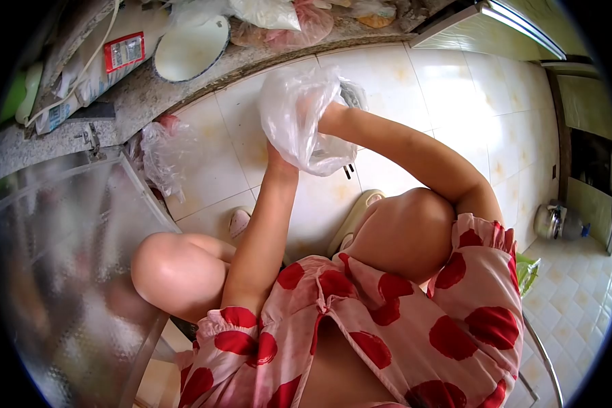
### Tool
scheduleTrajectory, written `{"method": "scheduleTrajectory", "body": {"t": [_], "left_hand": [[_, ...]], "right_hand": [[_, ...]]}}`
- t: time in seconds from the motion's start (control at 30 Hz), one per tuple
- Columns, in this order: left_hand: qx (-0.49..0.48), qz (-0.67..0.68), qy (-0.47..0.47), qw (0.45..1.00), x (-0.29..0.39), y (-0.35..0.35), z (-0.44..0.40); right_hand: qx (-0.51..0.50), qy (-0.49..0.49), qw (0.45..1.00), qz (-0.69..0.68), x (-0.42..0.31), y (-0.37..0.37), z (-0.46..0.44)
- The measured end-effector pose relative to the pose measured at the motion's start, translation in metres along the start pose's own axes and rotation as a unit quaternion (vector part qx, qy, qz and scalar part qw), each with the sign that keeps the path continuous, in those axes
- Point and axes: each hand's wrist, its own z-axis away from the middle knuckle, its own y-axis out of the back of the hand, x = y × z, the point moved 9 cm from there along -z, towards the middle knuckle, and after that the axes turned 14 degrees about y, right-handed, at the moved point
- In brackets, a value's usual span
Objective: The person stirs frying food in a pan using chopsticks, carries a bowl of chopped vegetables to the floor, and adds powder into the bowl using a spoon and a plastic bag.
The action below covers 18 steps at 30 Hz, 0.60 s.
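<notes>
A clear, crumpled plastic bag point(285, 112) is held up over the tiled floor in front of my knees. My left hand point(283, 155) goes up behind the near-left side of the bag and grips it, its fingers covered by the film. My right hand point(328, 117) reaches into the bag from the right, wrist at the opening. Its fingers are blurred by the plastic, so I cannot make out what they touch. Two short dark strips point(348, 171) show just below the bag; what they belong to is hidden.
On the stone counter point(132, 112) sit a white enamel basin point(192, 51), a red-labelled packet point(124, 52) and several plastic bags point(268, 12). Another crumpled bag point(164, 158) lies on the floor by the counter. A frosted door panel point(68, 272) stands at my left, and a metal pot point(549, 221) at far right.
</notes>
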Motion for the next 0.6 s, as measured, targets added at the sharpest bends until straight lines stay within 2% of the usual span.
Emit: {"method": "scheduleTrajectory", "body": {"t": [0.07, 0.2, 0.27, 0.3, 0.4, 0.47, 0.5, 0.57, 0.6], "left_hand": [[0.007, 0.017, 0.014, 1.0, -0.003, 0.005, -0.002], [0.007, 0.036, 0.008, 0.999, -0.012, 0.017, -0.001], [0.007, 0.048, 0.0, 0.999, -0.012, 0.018, -0.002], [0.066, 0.016, -0.019, 0.998, -0.009, 0.024, -0.004], [0.088, 0.018, -0.003, 0.996, -0.014, 0.036, -0.007], [0.107, 0.023, 0.009, 0.994, -0.019, 0.045, -0.011], [0.117, 0.026, 0.015, 0.993, -0.02, 0.049, -0.012], [0.128, 0.029, 0.021, 0.991, -0.019, 0.052, -0.011], [0.118, 0.078, 0.041, 0.989, -0.018, 0.052, -0.011]], "right_hand": [[-0.017, 0.0, 0.997, -0.073, 0.005, -0.009, -0.002], [-0.016, -0.042, 0.994, -0.097, 0.008, -0.01, -0.001], [0.041, -0.051, 0.992, -0.112, 0.011, -0.004, -0.003], [0.069, -0.057, 0.989, -0.12, 0.012, -0.003, -0.002], [0.152, -0.077, 0.975, -0.143, 0.014, 0.005, 0.001], [0.147, -0.113, 0.972, -0.143, 0.021, 0.001, 0.003], [0.237, -0.139, 0.938, -0.21, 0.035, 0.004, 0.009], [0.325, -0.187, 0.884, -0.279, 0.061, -0.003, 0.016], [0.373, -0.205, 0.85, -0.311, 0.059, 0.01, 0.013]]}}
